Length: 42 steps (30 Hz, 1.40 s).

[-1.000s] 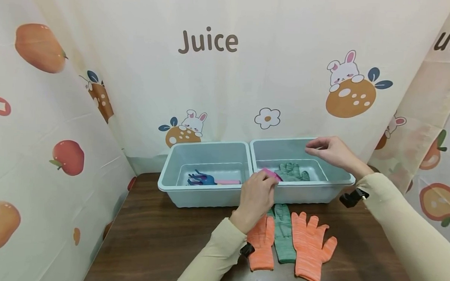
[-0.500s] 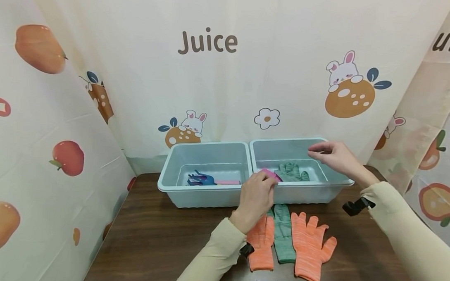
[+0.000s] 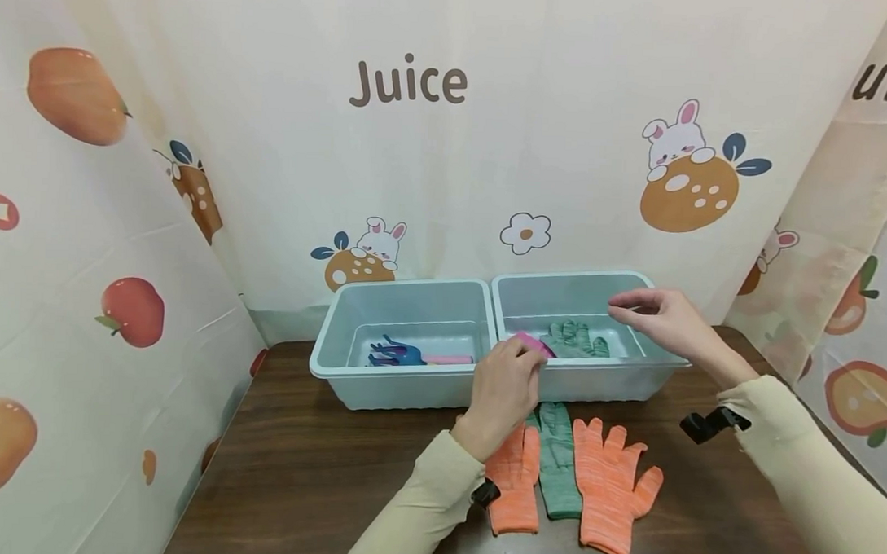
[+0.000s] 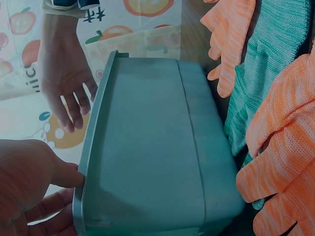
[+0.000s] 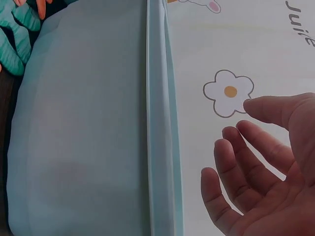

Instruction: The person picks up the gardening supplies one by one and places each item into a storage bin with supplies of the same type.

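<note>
Bin under the hands [image 3: 608,382]: pale blue-green plastic, right of centre in the frame, end to end with a second one.
Pink object: at the bin's front wall near its left corner [image 3: 535,344], largely hidden by fingers, so its kind cannot be told.
Left hand [image 3: 504,385]: at the front rim, fingers bent over into the bin, thumb against the outside of the rim in the left wrist view; whether it grips the pink object or only the rim, I cannot tell.
Right hand [image 3: 665,321]: raised over the bin's right end, fingers loosely extended and thumb apart, holding nothing.
Glove inside: green knit [image 3: 575,340], on the bin floor just right of the pink object, fingers bunched.
Left bin [image 3: 410,388]: same colour, centre of the frame; in it lies a blue hand rake [image 3: 400,354] with a pink handle, tines toward the left.
Gloves in front: lower centre of the frame, a green glove [image 3: 560,468] between a left orange glove [image 3: 513,491], partly behind the left wrist, and a right orange glove [image 3: 610,488] with fingers spread.
Table: dark brown wood grain [image 3: 305,460].
Curtain: cream [image 3: 565,151], printed "Juice", rabbits and fruit.
</note>
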Each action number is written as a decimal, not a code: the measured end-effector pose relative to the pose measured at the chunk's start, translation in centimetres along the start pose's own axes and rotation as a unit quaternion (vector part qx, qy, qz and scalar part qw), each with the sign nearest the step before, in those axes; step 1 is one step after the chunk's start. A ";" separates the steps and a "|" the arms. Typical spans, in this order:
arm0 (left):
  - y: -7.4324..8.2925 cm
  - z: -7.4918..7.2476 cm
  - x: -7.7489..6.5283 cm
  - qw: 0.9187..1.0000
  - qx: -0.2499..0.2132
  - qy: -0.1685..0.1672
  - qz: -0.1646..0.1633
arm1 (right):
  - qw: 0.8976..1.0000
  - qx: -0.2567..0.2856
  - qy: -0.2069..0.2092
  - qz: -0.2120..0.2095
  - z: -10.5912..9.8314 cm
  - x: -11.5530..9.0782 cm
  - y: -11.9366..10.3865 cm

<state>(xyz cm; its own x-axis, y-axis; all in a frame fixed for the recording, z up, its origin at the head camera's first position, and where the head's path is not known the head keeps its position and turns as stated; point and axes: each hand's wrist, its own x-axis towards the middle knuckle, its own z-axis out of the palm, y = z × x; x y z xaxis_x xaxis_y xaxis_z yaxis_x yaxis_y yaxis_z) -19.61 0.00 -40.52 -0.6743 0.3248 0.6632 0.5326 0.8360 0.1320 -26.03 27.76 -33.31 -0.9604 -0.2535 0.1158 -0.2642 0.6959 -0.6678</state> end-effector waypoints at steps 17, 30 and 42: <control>0.0 -0.1 -0.1 1.000 0.003 0.001 0.001 | 1.000 0.016 0.004 -0.005 0.7 -1.9 -0.4; 0.1 0.1 -0.3 1.000 0.001 -0.002 -0.002 | 0.999 0.025 0.007 -0.019 1.2 -3.1 -0.5; 0.1 0.0 -0.2 1.000 0.005 0.003 -0.001 | 0.999 0.030 0.014 -0.021 1.7 -4.4 -0.4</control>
<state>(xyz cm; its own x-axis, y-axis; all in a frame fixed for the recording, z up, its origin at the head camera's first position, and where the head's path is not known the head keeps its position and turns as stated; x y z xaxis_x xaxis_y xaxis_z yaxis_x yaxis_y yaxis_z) -19.43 -0.01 -40.66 -0.6722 0.3195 0.6679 0.5253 0.8415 0.1262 -21.56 27.41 -34.77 -0.9508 -0.2623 0.1646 -0.2995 0.6434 -0.7045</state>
